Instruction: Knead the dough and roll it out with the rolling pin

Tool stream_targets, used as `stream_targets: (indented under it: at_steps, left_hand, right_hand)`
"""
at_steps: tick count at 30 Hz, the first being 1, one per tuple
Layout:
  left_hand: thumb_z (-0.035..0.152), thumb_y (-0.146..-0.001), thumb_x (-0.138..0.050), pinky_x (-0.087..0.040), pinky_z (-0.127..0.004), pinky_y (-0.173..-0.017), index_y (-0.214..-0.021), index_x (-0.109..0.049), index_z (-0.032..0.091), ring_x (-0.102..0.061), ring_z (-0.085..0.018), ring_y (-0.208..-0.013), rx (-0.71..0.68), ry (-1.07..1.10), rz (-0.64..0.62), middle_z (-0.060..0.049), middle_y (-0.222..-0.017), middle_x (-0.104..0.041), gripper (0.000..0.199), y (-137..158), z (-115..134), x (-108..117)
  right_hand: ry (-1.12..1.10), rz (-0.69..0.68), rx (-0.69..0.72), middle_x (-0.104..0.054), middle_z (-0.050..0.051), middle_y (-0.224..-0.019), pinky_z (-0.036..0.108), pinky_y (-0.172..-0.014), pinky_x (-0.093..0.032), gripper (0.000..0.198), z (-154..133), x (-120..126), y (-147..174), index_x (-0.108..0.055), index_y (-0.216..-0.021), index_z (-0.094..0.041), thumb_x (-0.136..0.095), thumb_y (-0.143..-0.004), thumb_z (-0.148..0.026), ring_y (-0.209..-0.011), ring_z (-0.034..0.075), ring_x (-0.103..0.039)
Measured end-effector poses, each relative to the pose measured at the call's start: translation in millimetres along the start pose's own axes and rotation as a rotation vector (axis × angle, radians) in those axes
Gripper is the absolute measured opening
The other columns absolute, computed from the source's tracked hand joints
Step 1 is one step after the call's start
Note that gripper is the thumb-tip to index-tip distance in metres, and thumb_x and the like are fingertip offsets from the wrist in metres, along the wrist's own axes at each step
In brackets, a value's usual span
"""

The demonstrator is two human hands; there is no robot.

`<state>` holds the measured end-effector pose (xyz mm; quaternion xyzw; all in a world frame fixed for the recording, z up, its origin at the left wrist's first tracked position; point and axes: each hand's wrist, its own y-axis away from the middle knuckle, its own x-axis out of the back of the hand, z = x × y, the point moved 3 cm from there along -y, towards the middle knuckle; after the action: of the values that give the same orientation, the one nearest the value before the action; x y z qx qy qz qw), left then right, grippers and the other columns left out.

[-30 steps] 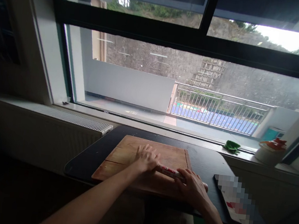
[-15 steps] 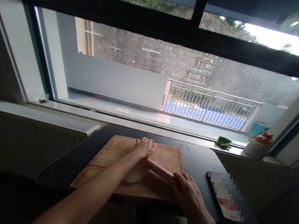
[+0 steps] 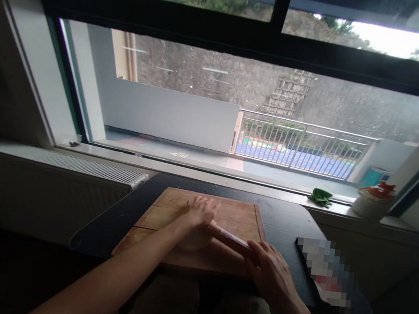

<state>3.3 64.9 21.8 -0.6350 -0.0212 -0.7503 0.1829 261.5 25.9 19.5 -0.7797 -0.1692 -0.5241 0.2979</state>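
Observation:
A wooden rolling pin (image 3: 231,240) lies slantwise across a flat, pale round of dough (image 3: 194,242) on a wooden cutting board (image 3: 149,220). My right hand (image 3: 271,265) is closed round the near right end of the pin. Over its far end is my left hand (image 3: 202,210), palm down with the fingers bent over the far side; the pin's tip is hidden beneath it. My left forearm covers part of the dough and the board's left half.
The board rests on a black table (image 3: 285,221) by a window. A flat object with a blurred-out face (image 3: 323,273) lies at the table's right. On the sill are a green crumpled thing (image 3: 321,196) and a white pot with an orange top (image 3: 372,203). A radiator (image 3: 60,170) stands at left.
My view has turned slightly, so the table and window sit a little differently in the picture. Against the board, my left hand has shifted slightly left, and a pale marking now shows along the rolling pin.

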Motion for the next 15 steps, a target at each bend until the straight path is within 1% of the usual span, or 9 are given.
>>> stream_targets:
  at_steps: [3,6,9,12,15]
  left_hand:
    - [0.053,-0.088,-0.024,-0.033,-0.045,-0.095,-0.100,-0.059,0.022,-0.047,-0.025,-0.110,0.005,-0.008,0.021,-0.008,-0.111,-0.061,0.048,-19.0,9.1,0.0]
    - [0.052,-0.087,-0.025,-0.034,-0.049,-0.093,-0.098,-0.059,0.020,-0.047,-0.028,-0.110,-0.012,-0.004,0.016,-0.011,-0.110,-0.061,0.048,-36.5,16.9,-1.3]
    - [0.050,-0.087,-0.026,-0.034,-0.048,-0.093,-0.097,-0.060,0.020,-0.048,-0.027,-0.110,-0.061,0.009,-0.005,-0.011,-0.110,-0.061,0.046,-44.9,23.3,0.3]
    - [0.044,-0.088,-0.027,-0.036,-0.040,-0.093,-0.094,-0.062,0.024,-0.051,-0.022,-0.106,-0.142,0.031,-0.031,-0.006,-0.107,-0.063,0.040,-36.2,25.0,6.6]
    - [0.038,-0.090,-0.028,-0.036,-0.035,-0.095,-0.094,-0.062,0.027,-0.052,-0.019,-0.107,-0.314,0.054,-0.050,-0.002,-0.109,-0.063,0.036,-6.2,19.9,14.6]
  right_hand:
    - [-0.024,0.000,-0.006,-0.060,0.001,-0.100,0.028,-0.080,-0.037,0.027,2.9,-1.0,-1.4,-0.056,-0.110,-0.031,-0.049,-0.084,-0.029,-0.091,0.018,-0.053]
    - [-0.042,0.012,-0.005,-0.060,0.001,-0.100,0.027,-0.079,-0.037,0.026,4.2,-1.2,-2.7,-0.057,-0.109,-0.030,-0.049,-0.084,-0.028,-0.091,0.018,-0.053]
    - [-0.060,0.021,0.011,-0.060,0.001,-0.099,0.026,-0.078,-0.037,0.027,4.1,2.0,-5.2,-0.057,-0.109,-0.031,-0.050,-0.084,-0.027,-0.090,0.018,-0.053]
    - [-0.096,0.001,0.067,-0.061,-0.001,-0.096,0.025,-0.075,-0.038,0.025,2.8,8.0,-9.3,-0.058,-0.108,-0.033,-0.051,-0.085,-0.027,-0.090,0.016,-0.053]
    - [-0.121,-0.016,0.118,-0.061,-0.003,-0.097,0.024,-0.075,-0.038,0.024,2.4,12.8,-15.8,-0.060,-0.106,-0.034,-0.054,-0.083,-0.027,-0.091,0.016,-0.051]
